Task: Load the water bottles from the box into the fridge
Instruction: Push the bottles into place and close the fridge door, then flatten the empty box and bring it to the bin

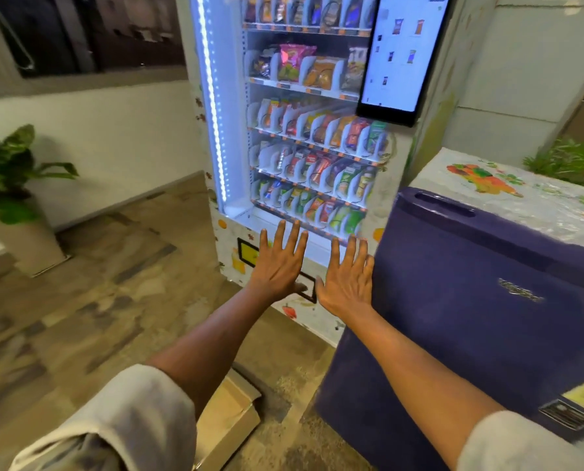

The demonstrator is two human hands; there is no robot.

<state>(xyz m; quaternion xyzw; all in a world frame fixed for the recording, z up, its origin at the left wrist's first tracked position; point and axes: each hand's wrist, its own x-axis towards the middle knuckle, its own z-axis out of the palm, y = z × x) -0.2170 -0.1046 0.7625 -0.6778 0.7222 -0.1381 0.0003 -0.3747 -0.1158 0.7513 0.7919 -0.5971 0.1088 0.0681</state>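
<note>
Two bare arms reach forward, backs of the hands up. The left hand (278, 263) and right hand (346, 277) hold nothing, fingers straight and spread, in front of a lit snack vending machine (301, 130). A purple fridge (470, 300) stands just beside the right hand. A cardboard box (226, 413) sits on the floor beneath the left forearm, contents hidden.

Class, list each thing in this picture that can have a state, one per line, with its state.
left hand, open, fingers spread, holding nothing
right hand, open, fingers spread, holding nothing
fridge, door closed
box, on the floor, partly hidden, contents unseen
vending machine screen, lit
light strip, lit
</note>
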